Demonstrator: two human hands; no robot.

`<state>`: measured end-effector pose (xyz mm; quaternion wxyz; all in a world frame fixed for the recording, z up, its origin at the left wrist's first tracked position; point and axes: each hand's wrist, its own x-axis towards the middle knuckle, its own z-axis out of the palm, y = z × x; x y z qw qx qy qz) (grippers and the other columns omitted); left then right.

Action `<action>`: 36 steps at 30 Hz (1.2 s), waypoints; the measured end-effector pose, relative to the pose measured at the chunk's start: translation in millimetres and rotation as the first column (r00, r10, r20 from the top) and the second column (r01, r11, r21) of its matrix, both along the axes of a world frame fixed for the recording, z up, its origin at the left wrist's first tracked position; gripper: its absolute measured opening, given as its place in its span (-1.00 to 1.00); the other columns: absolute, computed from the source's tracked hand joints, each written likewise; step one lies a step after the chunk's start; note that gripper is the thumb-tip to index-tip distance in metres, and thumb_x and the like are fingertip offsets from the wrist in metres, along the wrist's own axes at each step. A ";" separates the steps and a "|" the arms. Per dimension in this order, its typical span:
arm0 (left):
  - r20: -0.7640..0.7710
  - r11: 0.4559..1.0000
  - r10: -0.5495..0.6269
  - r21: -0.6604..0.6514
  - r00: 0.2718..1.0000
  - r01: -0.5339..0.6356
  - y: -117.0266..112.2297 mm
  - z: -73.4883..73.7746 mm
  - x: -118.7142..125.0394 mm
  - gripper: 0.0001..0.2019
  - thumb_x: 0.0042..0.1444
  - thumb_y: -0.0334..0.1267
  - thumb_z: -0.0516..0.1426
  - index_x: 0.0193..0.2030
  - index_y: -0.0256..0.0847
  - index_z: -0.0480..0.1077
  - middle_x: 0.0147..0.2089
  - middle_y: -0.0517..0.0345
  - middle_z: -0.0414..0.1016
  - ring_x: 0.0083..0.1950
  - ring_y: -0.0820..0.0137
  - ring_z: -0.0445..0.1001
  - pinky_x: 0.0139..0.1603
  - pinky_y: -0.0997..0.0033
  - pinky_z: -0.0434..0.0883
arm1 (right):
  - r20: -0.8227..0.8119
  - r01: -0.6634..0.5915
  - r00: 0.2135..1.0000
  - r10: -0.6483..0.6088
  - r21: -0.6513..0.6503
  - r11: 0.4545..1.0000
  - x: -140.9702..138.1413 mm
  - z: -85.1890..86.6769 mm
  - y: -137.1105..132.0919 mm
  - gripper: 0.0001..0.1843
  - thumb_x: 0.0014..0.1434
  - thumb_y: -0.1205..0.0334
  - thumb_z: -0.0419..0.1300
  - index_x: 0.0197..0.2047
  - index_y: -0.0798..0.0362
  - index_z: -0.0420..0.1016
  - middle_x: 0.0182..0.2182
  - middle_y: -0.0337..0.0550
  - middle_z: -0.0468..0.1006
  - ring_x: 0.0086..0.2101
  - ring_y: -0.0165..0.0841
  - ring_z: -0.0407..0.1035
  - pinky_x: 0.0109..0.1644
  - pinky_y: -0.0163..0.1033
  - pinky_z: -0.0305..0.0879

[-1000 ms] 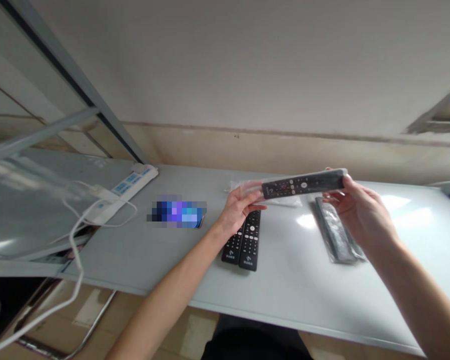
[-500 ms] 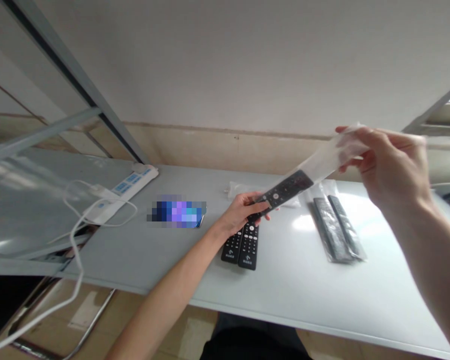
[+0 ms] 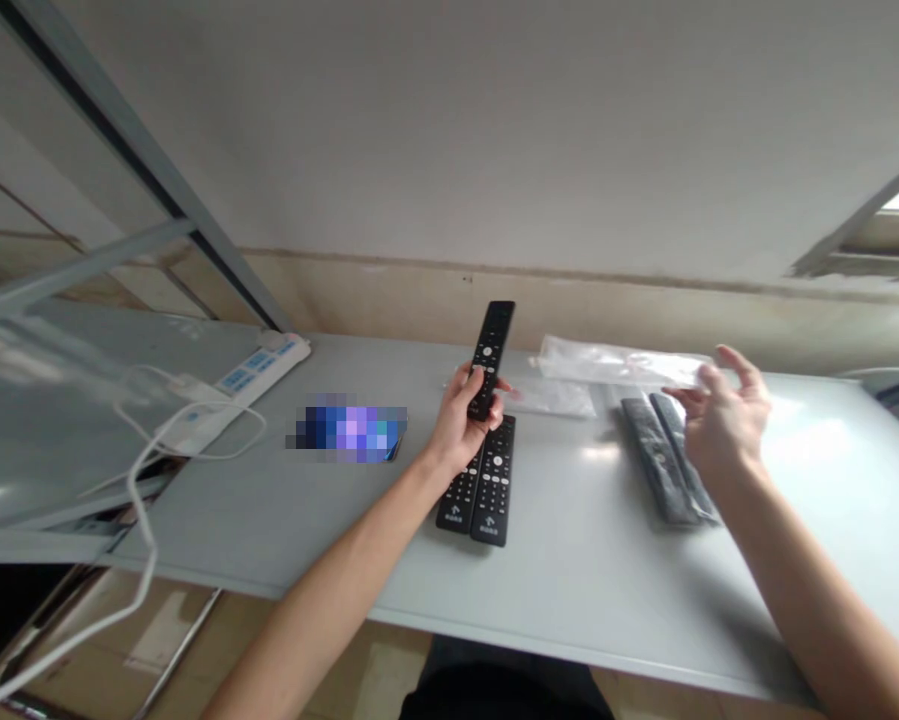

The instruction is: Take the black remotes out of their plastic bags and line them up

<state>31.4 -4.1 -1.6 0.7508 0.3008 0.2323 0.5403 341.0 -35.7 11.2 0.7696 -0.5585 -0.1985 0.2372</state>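
My left hand (image 3: 460, 425) is closed round the lower end of a black remote control (image 3: 492, 345), which points up and away over the table. Just under that hand, two more black remotes (image 3: 483, 485) lie side by side on the white table (image 3: 569, 570). My right hand (image 3: 723, 420) pinches the end of an empty clear plastic bag (image 3: 614, 365) that stretches left above the table. Below the right hand lie two remotes in plastic wrap (image 3: 666, 460).
Another clear bag (image 3: 554, 398) lies flat at the back of the table. A white power strip (image 3: 246, 375) with trailing white cables sits at the left, beside a metal shelf frame (image 3: 119, 150). A blurred blue object (image 3: 348, 430) rests left of my left hand.
The remote has come fully out of the clear bag: my left hand now holds it bare and pointing up, while my right hand has dropped back towards the table with the empty bag.
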 end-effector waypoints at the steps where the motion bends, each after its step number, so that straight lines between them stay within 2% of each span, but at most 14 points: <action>1: 0.028 0.999 0.033 -0.022 0.999 -0.033 0.7 -0.1 -0.3 -0.57 0.14 -0.04 0.46 -0.17 -0.11 0.30 -0.29 0.18 0.61 -0.54 0.56 0.40 -0.56 0.60 0.23 | -0.002 -0.037 0.999 0.037 -0.009 0.999 -9.9 -9.6 -3.0 -0.47 0.09 0.33 0.44 0.14 -0.04 0.49 -0.36 -0.39 0.43 -0.53 -0.51 0.40 -0.39 -0.34 0.56; 3: 0.061 0.991 0.118 -0.072 0.991 -0.114 2.7 0.3 -1.6 -0.63 0.25 -0.06 0.38 -0.16 -0.08 0.25 -0.34 0.22 0.58 -0.56 0.55 0.40 -0.54 0.59 0.27 | 0.005 -0.129 0.992 0.129 -0.016 0.991 -30.0 -23.4 -6.5 -0.43 0.03 0.24 0.50 0.10 -0.05 0.47 -0.33 -0.37 0.48 -0.49 -0.49 0.44 -0.38 -0.33 0.58; 6: 0.057 0.960 0.260 -0.123 0.964 -0.252 7.6 1.3 -4.8 -0.72 0.39 -0.12 0.26 -0.17 -0.08 0.21 -0.39 0.25 0.55 -0.57 0.53 0.42 -0.51 0.58 0.33 | 0.023 -0.224 0.974 0.224 -0.001 0.975 -51.9 -30.8 -3.1 -0.49 0.04 0.19 0.47 0.04 -0.08 0.42 -0.32 -0.37 0.51 -0.43 -0.46 0.48 -0.32 -0.30 0.62; 9: 0.037 0.927 0.357 -0.140 0.934 -0.348 12.5 2.0 -8.2 -0.76 0.43 -0.14 0.21 -0.16 -0.08 0.20 -0.41 0.26 0.55 -0.57 0.52 0.44 -0.50 0.58 0.36 | -0.021 -0.213 0.977 0.213 -0.001 0.977 -60.0 -30.0 6.7 -0.56 0.06 0.23 0.44 -0.03 -0.07 0.41 -0.34 -0.36 0.50 -0.37 -0.42 0.53 -0.27 -0.27 0.63; 11: 0.024 0.917 0.381 -0.139 0.924 -0.374 13.9 2.6 -9.6 -0.77 0.43 -0.14 0.22 -0.14 -0.09 0.22 -0.41 0.27 0.57 -0.56 0.52 0.47 -0.48 0.59 0.40 | -0.066 -0.195 0.978 0.196 0.013 0.981 -61.8 -29.3 13.0 -0.60 0.08 0.26 0.42 -0.04 -0.07 0.40 -0.31 -0.34 0.52 -0.33 -0.42 0.56 -0.21 -0.25 0.64; 15: 0.010 0.934 0.344 -0.103 0.939 -0.341 10.5 5.4 -8.3 -0.77 0.42 -0.11 0.23 -0.10 -0.09 0.24 -0.33 0.19 0.65 -0.44 0.43 0.63 -0.28 0.47 0.57 | -0.189 -0.182 0.962 0.195 0.085 0.980 -69.9 -33.4 17.5 -0.59 0.12 0.33 0.40 -0.03 -0.09 0.37 -0.21 -0.31 0.55 -0.20 -0.40 0.62 0.07 -0.10 0.65; 19: 0.048 0.969 0.246 -0.024 0.968 -0.245 3.3 8.4 -3.4 -0.73 0.39 -0.06 0.27 -0.03 -0.07 0.25 -0.18 0.09 0.72 -0.15 0.23 0.76 0.01 0.20 0.64 | -0.235 -0.202 0.947 0.221 0.102 0.974 -84.5 -43.8 11.3 -0.53 0.08 0.35 0.45 -0.02 -0.07 0.34 -0.15 -0.27 0.54 -0.11 -0.34 0.65 0.24 0.02 0.57; 24: 0.084 0.986 0.153 0.049 0.985 -0.158 -1.5 7.4 1.0 -0.73 0.40 -0.05 0.26 -0.02 -0.06 0.26 -0.03 0.03 0.72 0.08 0.15 0.73 0.21 0.07 0.57 | -0.281 -0.240 0.923 0.262 0.113 0.964 -95.6 -45.1 5.4 -0.51 0.06 0.43 0.42 -0.05 -0.08 0.30 -0.09 -0.24 0.52 -0.06 -0.28 0.68 0.27 0.02 0.55; 31: 0.101 0.990 0.131 0.034 0.986 -0.135 -1.9 7.3 -0.4 -0.72 0.40 -0.06 0.25 0.09 -0.04 0.27 0.05 -0.03 0.71 0.13 0.09 0.71 0.29 -0.03 0.50 | -0.403 -0.290 0.845 0.351 0.207 0.934 -99.4 -12.6 22.1 -0.52 0.11 0.56 0.27 -0.01 -0.07 0.25 0.07 -0.08 0.57 0.08 -0.27 0.63 0.22 -0.07 0.60; 33: 0.105 0.990 0.130 0.034 0.986 -0.134 -1.6 7.7 -1.1 -0.69 0.40 -0.06 0.25 0.12 -0.04 0.27 0.08 -0.05 0.70 0.14 0.07 0.70 0.29 -0.06 0.50 | -0.367 -0.284 0.864 0.344 0.208 0.936 -97.5 -11.4 25.5 -0.51 0.11 0.53 0.28 0.01 -0.08 0.24 0.08 -0.07 0.56 0.09 -0.28 0.62 0.23 -0.08 0.59; 36: 0.123 0.993 0.116 0.007 0.986 -0.117 -1.7 8.1 -0.9 -0.68 0.40 -0.07 0.25 0.15 -0.03 0.27 0.18 -0.10 0.65 0.20 0.01 0.67 0.28 -0.11 0.51 | -0.240 -0.263 0.928 0.286 0.122 0.957 -94.2 -22.5 22.1 -0.52 0.08 0.47 0.31 -0.02 -0.09 0.24 -0.02 -0.13 0.55 -0.01 -0.29 0.64 0.23 -0.03 0.59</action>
